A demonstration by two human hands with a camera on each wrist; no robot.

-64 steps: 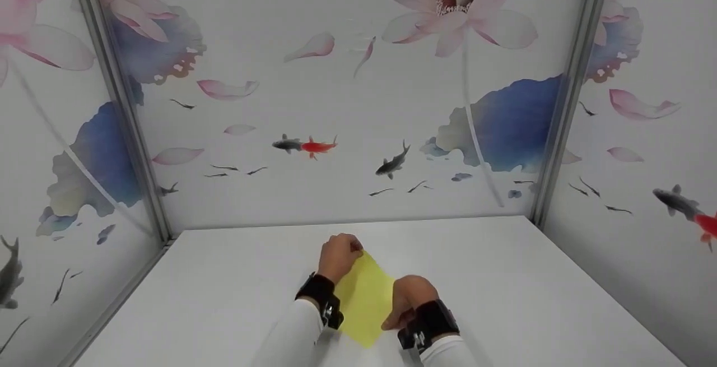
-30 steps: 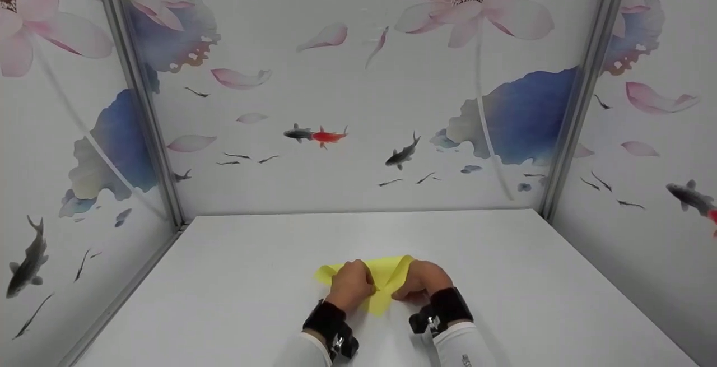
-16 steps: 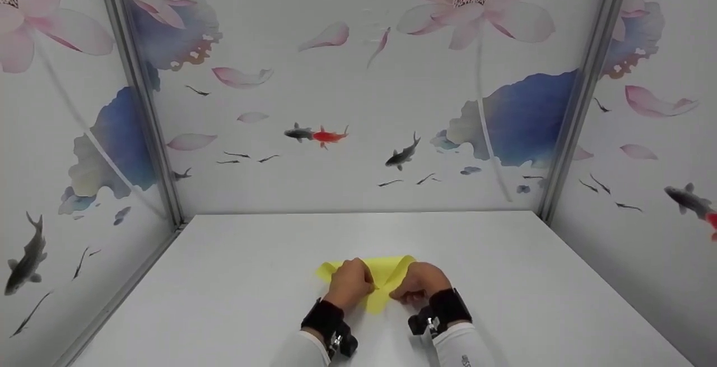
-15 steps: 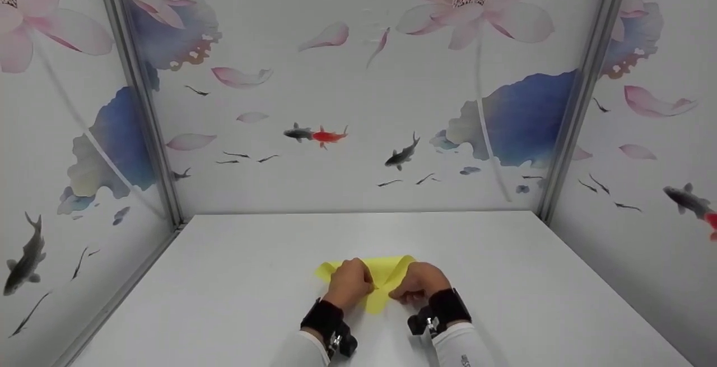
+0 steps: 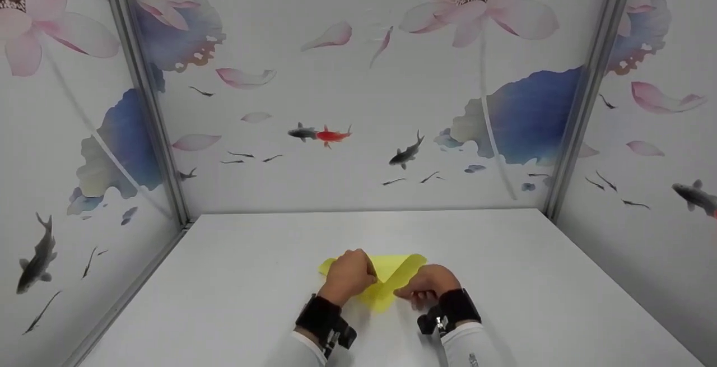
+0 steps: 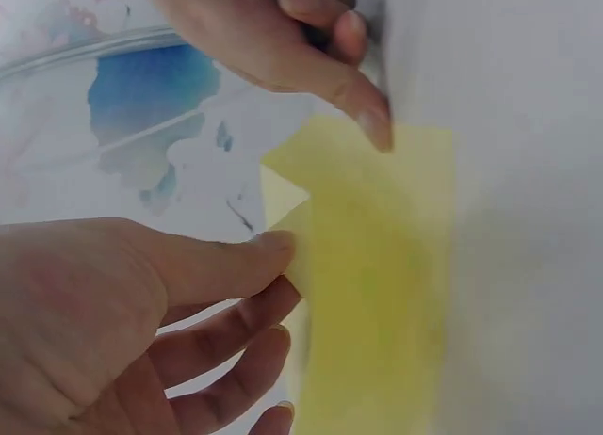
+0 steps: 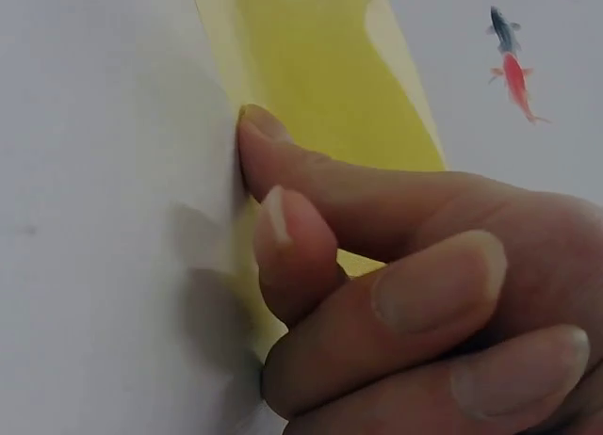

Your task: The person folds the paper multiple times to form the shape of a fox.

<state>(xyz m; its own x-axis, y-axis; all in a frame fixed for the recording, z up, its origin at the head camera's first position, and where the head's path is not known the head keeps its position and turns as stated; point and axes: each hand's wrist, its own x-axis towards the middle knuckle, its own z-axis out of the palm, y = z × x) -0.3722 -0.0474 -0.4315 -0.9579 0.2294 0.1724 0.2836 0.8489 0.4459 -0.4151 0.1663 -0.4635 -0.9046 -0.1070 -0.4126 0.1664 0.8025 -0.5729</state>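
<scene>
A yellow sheet of paper (image 5: 389, 265) lies on the white table in front of me, its sides curling inward toward a point near me. My left hand (image 5: 350, 277) pinches a folded corner of it between thumb and fingers, seen close up in the left wrist view. Across from it, my right hand (image 5: 434, 284) is at the paper's right side. In the right wrist view its thumb (image 7: 268, 129) presses the yellow edge low against the table, while the other fingers curl beside it. Part of the paper is hidden behind the left hand.
The white tabletop (image 5: 269, 300) stretches around the paper. White panels with printed lotus flowers and fish enclose it at the back (image 5: 269, 182) and both sides, joined by metal posts (image 5: 151, 115). Each wrist wears a black strap with a small camera (image 5: 325, 319).
The paper was a raised diamond between spread hands; it then came down with corners folded inward. Since half a second ago the left hand shifted slightly away from me and the right side curls wider.
</scene>
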